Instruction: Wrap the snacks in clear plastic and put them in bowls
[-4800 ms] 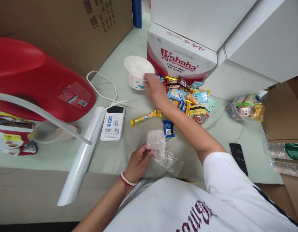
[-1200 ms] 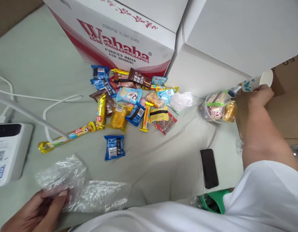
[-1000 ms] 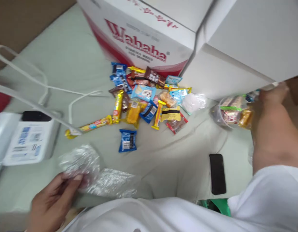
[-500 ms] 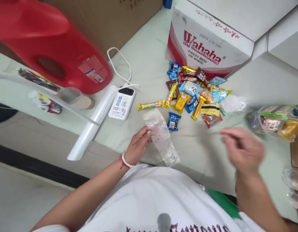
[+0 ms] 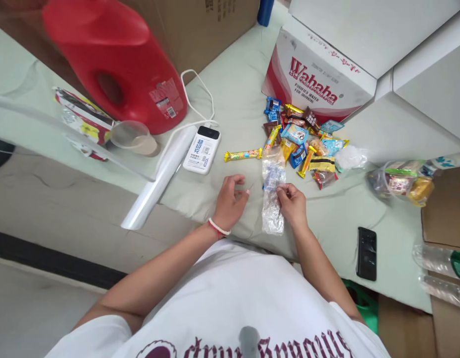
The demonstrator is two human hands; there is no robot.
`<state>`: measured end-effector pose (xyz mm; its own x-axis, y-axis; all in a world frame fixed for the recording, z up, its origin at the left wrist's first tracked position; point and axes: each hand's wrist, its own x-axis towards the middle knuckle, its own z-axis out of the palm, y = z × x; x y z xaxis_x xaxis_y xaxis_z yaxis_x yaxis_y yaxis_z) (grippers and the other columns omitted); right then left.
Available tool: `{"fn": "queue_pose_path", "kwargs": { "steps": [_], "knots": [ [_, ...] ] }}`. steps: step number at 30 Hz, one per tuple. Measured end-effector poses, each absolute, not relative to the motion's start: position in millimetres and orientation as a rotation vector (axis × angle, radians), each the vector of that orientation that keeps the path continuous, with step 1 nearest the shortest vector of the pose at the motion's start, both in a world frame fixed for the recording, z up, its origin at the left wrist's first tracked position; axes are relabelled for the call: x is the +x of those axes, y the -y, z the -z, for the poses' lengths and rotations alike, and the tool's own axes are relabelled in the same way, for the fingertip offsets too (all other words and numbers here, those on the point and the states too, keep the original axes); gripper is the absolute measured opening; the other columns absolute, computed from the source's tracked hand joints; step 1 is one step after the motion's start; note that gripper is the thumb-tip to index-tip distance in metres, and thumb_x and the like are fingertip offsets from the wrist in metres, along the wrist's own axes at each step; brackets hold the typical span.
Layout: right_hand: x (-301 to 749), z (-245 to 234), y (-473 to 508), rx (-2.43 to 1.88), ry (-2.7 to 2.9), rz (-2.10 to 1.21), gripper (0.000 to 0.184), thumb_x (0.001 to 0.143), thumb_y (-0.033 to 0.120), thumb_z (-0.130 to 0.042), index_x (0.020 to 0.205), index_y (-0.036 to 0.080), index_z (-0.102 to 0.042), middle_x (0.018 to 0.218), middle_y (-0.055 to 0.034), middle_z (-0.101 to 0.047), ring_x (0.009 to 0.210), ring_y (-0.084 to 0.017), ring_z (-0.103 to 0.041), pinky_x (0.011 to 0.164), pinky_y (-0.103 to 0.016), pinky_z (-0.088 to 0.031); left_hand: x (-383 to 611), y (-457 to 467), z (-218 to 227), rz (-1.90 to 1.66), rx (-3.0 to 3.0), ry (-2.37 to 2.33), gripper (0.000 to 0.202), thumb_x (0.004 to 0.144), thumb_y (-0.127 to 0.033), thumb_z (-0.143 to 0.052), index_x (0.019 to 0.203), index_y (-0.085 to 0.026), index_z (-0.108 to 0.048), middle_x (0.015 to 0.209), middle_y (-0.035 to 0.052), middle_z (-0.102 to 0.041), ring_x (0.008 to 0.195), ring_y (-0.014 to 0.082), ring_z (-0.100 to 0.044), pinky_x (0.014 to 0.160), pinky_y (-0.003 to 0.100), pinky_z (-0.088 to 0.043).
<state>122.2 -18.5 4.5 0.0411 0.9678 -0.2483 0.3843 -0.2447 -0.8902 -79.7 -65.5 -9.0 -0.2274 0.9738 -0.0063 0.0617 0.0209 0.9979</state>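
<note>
1. At the front of the table (image 5: 334,214), the right hand (image 5: 294,206) pinches the clear bag (image 5: 273,216) by its right edge.
2. Left of it, not touching, the left hand (image 5: 232,201) has thumb and fingers parted.
3. Snacks (image 5: 295,133) lie at the bag's far end, a yellow stick (image 5: 243,154) between them and the power bank (image 5: 202,150).

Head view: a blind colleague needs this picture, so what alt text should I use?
A person's right hand pinches crinkled clear plastic over a pale green table, the left hand loosely open beside it. Beyond lie wrapped snacks in front of a Wahaha box; a white device is to the left and a black phone to the right.
</note>
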Motion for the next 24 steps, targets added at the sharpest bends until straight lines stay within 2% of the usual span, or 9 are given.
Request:
{"fn": "queue_pose_path", "kwargs": {
  "steps": [2, 5, 7, 9, 13, 15, 19, 22, 24],
  "knots": [
    [122, -4, 16, -1.718, 1.349, -1.109, 0.03, 0.084, 0.049, -0.063, 0.091, 0.02, -0.066, 0.059, 0.0052, -0.055, 0.048, -0.012, -0.046, 0.048, -0.024, -0.036, -75, 83, 3, -1.288, 1.527, -1.432, 0.011, 0.093, -0.026, -0.06, 0.102, -0.022, -0.065, 0.11, 0.0082, -0.066, 0.106, 0.0213, -0.063, 0.09, 0.037, -0.056],
    [121, -1, 15, -1.732, 1.353, -1.027, 0.028, 0.085, 0.048, -0.062, 0.089, 0.02, -0.065, 0.059, 0.0053, -0.056, 0.05, -0.012, -0.048, 0.051, -0.024, -0.038, -66, 106, -1, -1.174, 1.824, -1.371, 0.011, 0.098, -0.027, -0.055, 0.101, -0.021, -0.064, 0.096, 0.0056, -0.064, 0.09, 0.0184, -0.063, 0.083, 0.034, -0.055],
    [120, -1, 16, -1.743, 1.36, -0.992, 0.028, 0.086, 0.048, -0.061, 0.088, 0.02, -0.065, 0.058, 0.0054, -0.056, 0.05, -0.013, -0.049, 0.052, -0.025, -0.039, -61, 114, 1, -1.151, 1.945, -1.411, 0.02, 0.097, -0.036, -0.06, 0.109, -0.02, -0.064, 0.099, 0.0071, -0.064, 0.09, 0.0199, -0.062, 0.079, 0.033, -0.055],
    [121, -2, 16, -1.755, 1.377, -0.958, 0.027, 0.087, 0.047, -0.06, 0.088, 0.02, -0.065, 0.058, 0.0054, -0.056, 0.051, -0.013, -0.049, 0.054, -0.025, -0.04, -59, 116, 5, -1.137, 2.141, -1.365, 0.026, 0.095, -0.038, -0.064, 0.116, -0.022, -0.065, 0.105, 0.009, -0.065, 0.094, 0.022, -0.061, 0.082, 0.036, -0.054],
    [122, -5, 16, -1.777, 1.393, -0.915, 0.027, 0.087, 0.046, -0.059, 0.089, 0.02, -0.066, 0.059, 0.0052, -0.058, 0.051, -0.013, -0.05, 0.057, -0.026, -0.042, -61, 110, 11, -1.148, 2.299, -1.276, 0.038, 0.092, -0.013, -0.054, 0.127, -0.022, -0.065, 0.114, 0.0115, -0.064, 0.097, 0.0223, -0.058, 0.086, 0.038, -0.052],
    [122, -5, 16, -1.801, 1.393, -0.901, 0.028, 0.087, 0.046, -0.059, 0.09, 0.02, -0.067, 0.061, 0.0046, -0.06, 0.052, -0.014, -0.052, 0.059, -0.026, -0.043, -63, 108, 13, -1.132, 2.32, -1.278, 0.043, 0.09, -0.011, -0.053, 0.129, -0.022, -0.064, 0.117, 0.0127, -0.063, 0.097, 0.0226, -0.057, 0.085, 0.038, -0.051],
    [122, -2, 15, -1.828, 1.426, -0.857, 0.029, 0.087, 0.046, -0.059, 0.09, 0.019, -0.068, 0.064, 0.0033, -0.062, 0.056, -0.015, -0.056, 0.061, -0.027, -0.044, -57, 109, 13, -1.056, 2.571, -1.116, 0.034, 0.095, -0.024, -0.061, 0.129, -0.027, -0.066, 0.118, 0.0098, -0.068, 0.102, 0.0238, -0.058, 0.088, 0.039, -0.045],
    [121, 1, 13, -1.818, 1.458, -0.84, 0.028, 0.088, 0.046, -0.058, 0.091, 0.019, -0.068, 0.065, 0.0028, -0.064, 0.058, -0.016, -0.059, 0.064, -0.027, -0.046, -45, 106, 16, -0.925, 2.675, -1.012, 0.027, 0.099, -0.019, -0.059, 0.123, -0.028, -0.068, 0.113, 0.0062, -0.072, 0.108, 0.0213, -0.059, 0.09, 0.037, -0.041],
    [121, 2, 12, -1.824, 1.459, -0.838, 0.028, 0.088, 0.045, -0.058, 0.091, 0.019, -0.068, 0.066, 0.0026, -0.064, 0.059, -0.016, -0.06, 0.066, -0.028, -0.047, -38, 100, 21, -0.822, 2.622, -1.047, 0.02, 0.101, -0.018, -0.055, 0.112, -0.024, -0.071, 0.102, 0.0055, -0.074, 0.103, 0.0202, -0.06, 0.086, 0.037, -0.041]
  ]
}}
